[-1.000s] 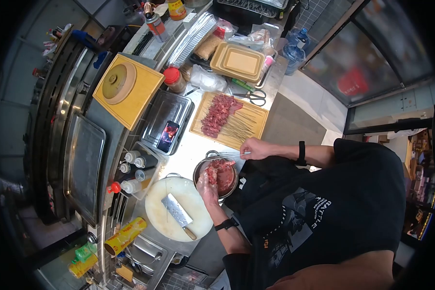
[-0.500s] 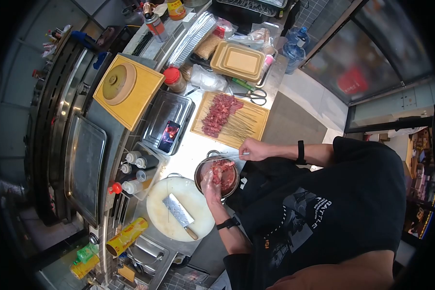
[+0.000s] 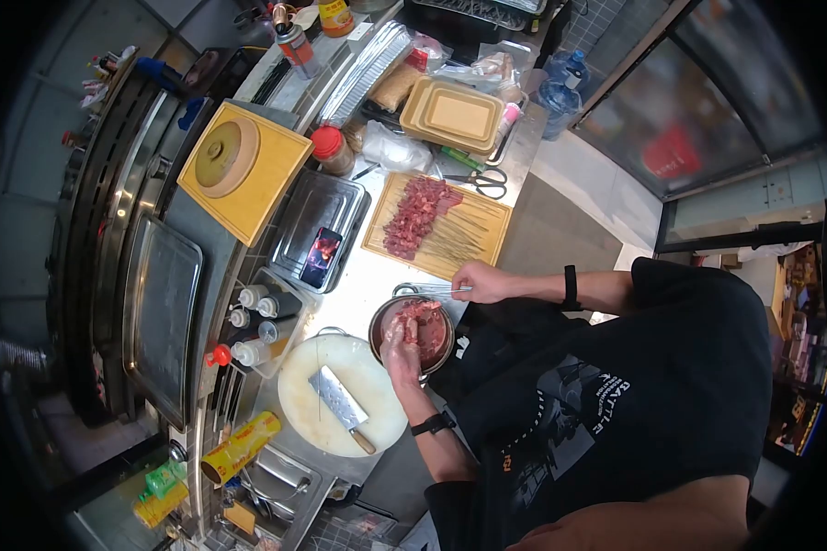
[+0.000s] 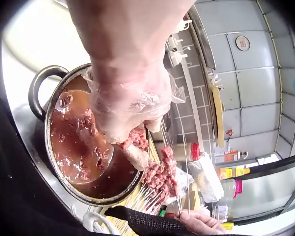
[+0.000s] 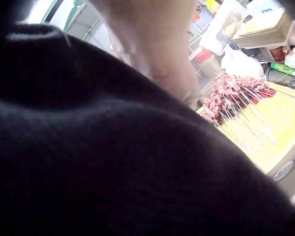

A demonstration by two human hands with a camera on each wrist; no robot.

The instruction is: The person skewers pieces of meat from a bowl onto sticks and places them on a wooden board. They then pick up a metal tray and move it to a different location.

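My left hand (image 3: pixel 401 354), in a thin clear plastic glove, holds chunks of raw meat (image 4: pixel 137 140) over a metal pot (image 4: pixel 49 130). Inside that pot more meat pieces (image 4: pixel 83 147) sit in reddish liquid. Thin metal skewers (image 3: pixel 436 291) are pinched in my right hand (image 3: pixel 481 281), beside the pot; they reach from its fingers toward the meat at my left hand. Dark cloth covers most of the right wrist view. Past the pot, finished meat skewers (image 3: pixel 418 219) lie in a row on a yellow cutting board (image 3: pixel 489 216).
A cleaver (image 3: pixel 338 397) lies on a round white cutting board (image 3: pixel 299 413) by the pot. Behind are a lidded metal tray (image 3: pixel 289 220) with a phone (image 3: pixel 322 257) on it, squeeze bottles (image 3: pixel 248 354), a red-lidded jar (image 3: pixel 331 151), scissors (image 3: pixel 487 182) and stacked tan containers (image 3: pixel 455 119).
My left hand stays over the pot, its fingers shifting slightly on the meat. The right hand has drawn a little back toward the yellow board, skewers still in its fingers.
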